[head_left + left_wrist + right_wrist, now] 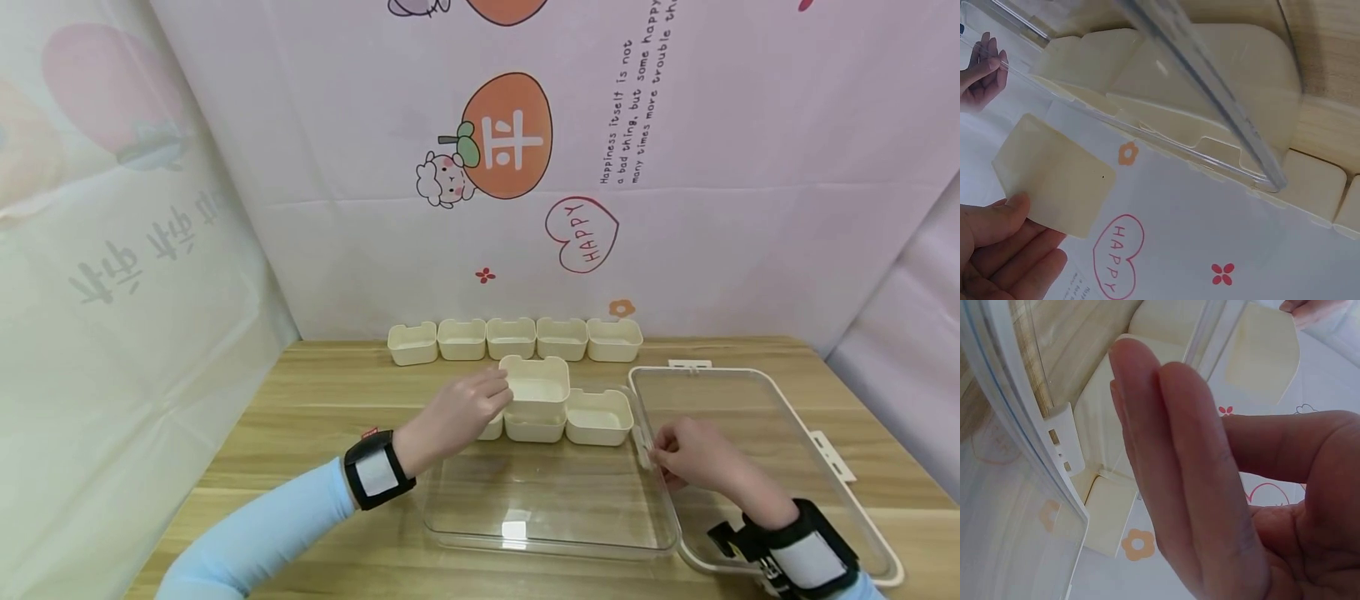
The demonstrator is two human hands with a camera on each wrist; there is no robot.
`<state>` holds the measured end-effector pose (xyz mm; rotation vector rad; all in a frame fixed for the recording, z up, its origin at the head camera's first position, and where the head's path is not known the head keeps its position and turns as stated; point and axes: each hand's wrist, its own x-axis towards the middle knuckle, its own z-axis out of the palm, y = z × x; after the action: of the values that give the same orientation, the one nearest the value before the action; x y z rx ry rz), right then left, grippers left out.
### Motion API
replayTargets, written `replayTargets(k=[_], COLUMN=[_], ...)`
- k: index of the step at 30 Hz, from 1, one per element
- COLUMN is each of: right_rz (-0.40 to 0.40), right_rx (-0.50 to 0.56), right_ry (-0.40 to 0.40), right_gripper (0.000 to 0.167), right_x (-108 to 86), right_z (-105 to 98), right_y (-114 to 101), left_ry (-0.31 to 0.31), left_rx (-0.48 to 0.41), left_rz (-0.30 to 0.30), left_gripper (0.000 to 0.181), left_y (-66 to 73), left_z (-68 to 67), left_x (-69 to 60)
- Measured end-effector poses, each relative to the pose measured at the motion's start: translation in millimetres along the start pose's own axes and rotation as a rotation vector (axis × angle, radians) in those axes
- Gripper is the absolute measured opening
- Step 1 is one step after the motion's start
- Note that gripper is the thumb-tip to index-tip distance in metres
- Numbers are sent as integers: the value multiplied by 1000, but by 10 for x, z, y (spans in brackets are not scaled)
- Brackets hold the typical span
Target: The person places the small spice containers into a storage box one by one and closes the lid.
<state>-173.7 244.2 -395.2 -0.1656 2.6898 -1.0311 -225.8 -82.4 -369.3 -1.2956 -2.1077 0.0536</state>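
My left hand (468, 408) pinches a small cream container (536, 383) by its left side, holding it above the transparent box (555, 548). In the left wrist view, the thumb lies against that held container (1054, 178). Inside the box, along its far side, sit three similar cream containers; the right one (600, 418) and middle one (535, 430) show well, while my left hand partly covers the left one (492, 428). My right hand (697, 454) is at the box's right rim, its fingers (1191, 456) fairly straight and close together. Whether they touch the rim cannot be told.
Several cream containers (512, 340) stand in a row along the table's back edge. Right of the box lies a clear lid (708, 370) with a white rim and latches (832, 456). A printed cloth (360, 250) hangs behind the wooden table (300, 433).
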Motion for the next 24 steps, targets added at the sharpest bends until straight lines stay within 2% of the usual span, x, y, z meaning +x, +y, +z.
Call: replayTargets(k=[6, 14, 24], right_rz=[-6, -5, -20], right_rx=[-8, -13, -23], right_ry=[0, 2, 9], right_gripper=[8, 8, 9], right_x=[3, 14, 13], right_z=[5, 7, 3], right_y=[5, 21, 16], left_ry=[7, 2, 6], left_rx=[-20, 2, -38], left_rz=[7, 32, 36], left_gripper=[11, 14, 16], left_y=[29, 79, 121], left_z=[-43, -97, -163], left_x=[-100, -213, -317])
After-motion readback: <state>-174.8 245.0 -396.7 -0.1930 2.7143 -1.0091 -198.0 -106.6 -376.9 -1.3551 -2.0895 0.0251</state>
